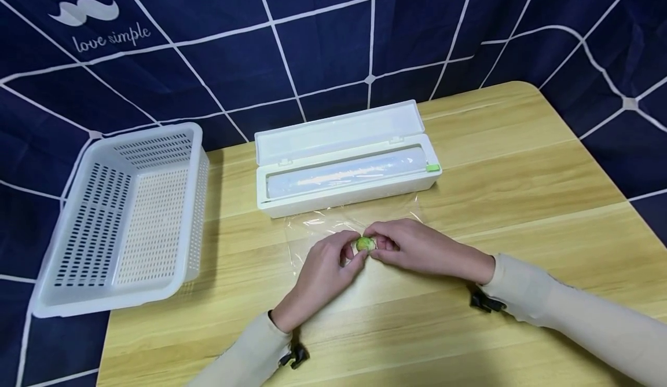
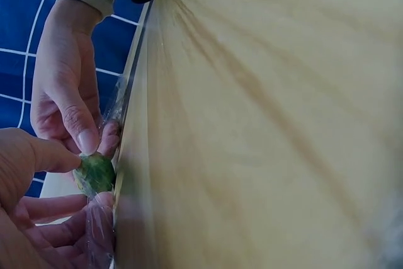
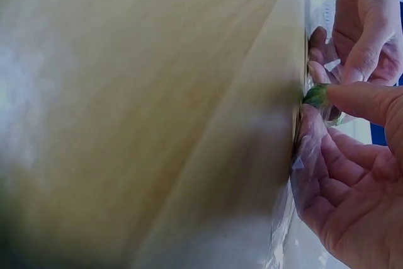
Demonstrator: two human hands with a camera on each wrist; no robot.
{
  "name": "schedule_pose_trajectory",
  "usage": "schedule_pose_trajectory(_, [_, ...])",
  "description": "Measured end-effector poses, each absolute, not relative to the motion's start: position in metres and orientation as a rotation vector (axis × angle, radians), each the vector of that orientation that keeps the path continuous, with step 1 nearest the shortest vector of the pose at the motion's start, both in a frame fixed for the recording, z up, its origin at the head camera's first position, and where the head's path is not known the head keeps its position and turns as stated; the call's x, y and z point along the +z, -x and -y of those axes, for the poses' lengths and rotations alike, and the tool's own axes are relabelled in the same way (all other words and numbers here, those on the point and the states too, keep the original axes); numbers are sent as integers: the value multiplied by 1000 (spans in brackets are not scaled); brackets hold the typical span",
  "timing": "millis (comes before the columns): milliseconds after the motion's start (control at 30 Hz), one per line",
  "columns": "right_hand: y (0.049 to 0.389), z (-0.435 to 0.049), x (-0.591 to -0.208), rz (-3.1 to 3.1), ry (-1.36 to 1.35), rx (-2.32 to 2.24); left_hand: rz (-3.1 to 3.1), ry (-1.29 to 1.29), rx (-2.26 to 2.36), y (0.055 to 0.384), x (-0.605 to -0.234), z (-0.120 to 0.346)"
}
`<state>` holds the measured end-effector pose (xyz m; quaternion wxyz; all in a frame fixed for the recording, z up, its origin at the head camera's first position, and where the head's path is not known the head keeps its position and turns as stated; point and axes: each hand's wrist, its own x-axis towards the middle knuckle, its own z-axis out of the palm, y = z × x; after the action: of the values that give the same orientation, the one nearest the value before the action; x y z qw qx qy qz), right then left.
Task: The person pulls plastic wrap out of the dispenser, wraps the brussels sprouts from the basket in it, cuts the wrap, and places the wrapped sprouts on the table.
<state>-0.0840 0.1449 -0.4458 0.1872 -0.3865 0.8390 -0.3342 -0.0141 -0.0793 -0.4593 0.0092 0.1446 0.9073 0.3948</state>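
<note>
A small round green vegetable [image 1: 366,244] with mottled, leaf-like skin sits between both hands, over the table's middle. My left hand [image 1: 327,262] pinches its left side between thumb and fingers, and my right hand [image 1: 417,245] pinches the right side. Clear cling film [image 1: 312,230] spreads on the table just beyond the hands. In the left wrist view the film bunches below the vegetable [image 2: 96,174] against the left hand's fingers. The right wrist view shows film [image 3: 308,155] over the right hand's fingers, with the thumb on the vegetable. How far the film wraps it is partly hidden.
Behind the hands lies a white cling film box [image 1: 349,193], lid raised, a film roll [image 1: 346,172] inside and a green slider [image 1: 433,168] at its right end. A white perforated basket [image 1: 193,213] stands at the left on the wooden table [image 1: 521,201]. Dark blue cloth [image 1: 323,39] hangs behind.
</note>
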Motion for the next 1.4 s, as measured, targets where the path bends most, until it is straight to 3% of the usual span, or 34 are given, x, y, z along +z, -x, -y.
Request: schedule_pose_trajectory(1400, [89, -143, -441, -2307, 1052, -923, -2952, -629, 1092, 13, -458, 84])
